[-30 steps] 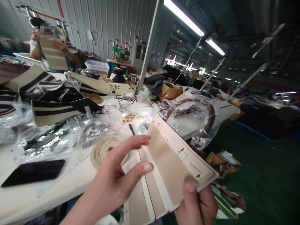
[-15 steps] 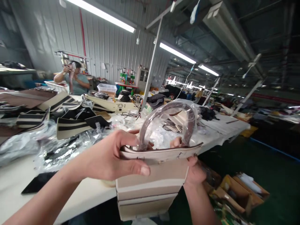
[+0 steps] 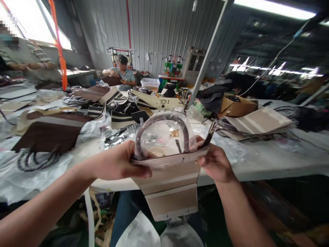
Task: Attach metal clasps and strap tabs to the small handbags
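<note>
A beige bag panel (image 3: 171, 192) with pale stripes hangs in front of me, held by its top edge. My left hand (image 3: 120, 163) pinches the left end of that edge, thumb on the near side. Gripping the right end is my right hand (image 3: 214, 163). A dark brown handle (image 3: 164, 120) wrapped in clear plastic arches up from the panel between my hands. A thin dark strap end (image 3: 209, 133) sticks up by my right hand.
A long white worktable (image 3: 269, 161) lies behind, strewn with plastic bags, striped beige-and-black panels (image 3: 123, 118), a brown panel with handles (image 3: 48, 135), a stack of beige panels (image 3: 259, 121) and a cardboard box (image 3: 235, 106). Two other people work at the far left and back.
The panel went from lying tilted in my hands to hanging upright with the handle on top. Both hands closed onto its top edge, and my view swung left.
</note>
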Demonstrator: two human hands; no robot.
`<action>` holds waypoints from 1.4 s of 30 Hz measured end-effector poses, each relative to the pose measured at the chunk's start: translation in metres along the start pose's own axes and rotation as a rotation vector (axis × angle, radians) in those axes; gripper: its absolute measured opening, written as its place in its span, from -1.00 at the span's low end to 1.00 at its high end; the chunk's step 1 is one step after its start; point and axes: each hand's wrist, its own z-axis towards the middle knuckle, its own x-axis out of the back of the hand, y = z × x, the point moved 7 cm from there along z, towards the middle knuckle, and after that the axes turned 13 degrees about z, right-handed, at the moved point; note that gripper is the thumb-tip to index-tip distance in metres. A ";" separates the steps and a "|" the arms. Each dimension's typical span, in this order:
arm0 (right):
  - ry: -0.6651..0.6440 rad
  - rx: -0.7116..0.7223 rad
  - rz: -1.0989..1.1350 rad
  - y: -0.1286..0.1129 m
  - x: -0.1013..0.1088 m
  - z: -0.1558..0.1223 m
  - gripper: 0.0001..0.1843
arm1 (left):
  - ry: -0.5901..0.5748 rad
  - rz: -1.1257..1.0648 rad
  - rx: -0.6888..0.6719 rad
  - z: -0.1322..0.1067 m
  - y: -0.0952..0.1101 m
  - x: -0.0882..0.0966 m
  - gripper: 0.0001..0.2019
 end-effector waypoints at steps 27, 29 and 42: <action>0.023 -0.193 -0.206 0.032 -0.024 -0.005 -0.84 | 0.060 0.021 0.188 -0.013 -0.066 -0.017 -0.77; 0.084 -0.262 -0.186 0.055 -0.021 -0.030 -0.82 | 0.052 -0.056 0.220 -0.018 -0.091 -0.037 -0.77; 0.436 -0.584 -0.078 0.168 0.042 -0.038 -0.53 | -0.046 -0.266 0.629 0.048 -0.217 -0.062 -0.57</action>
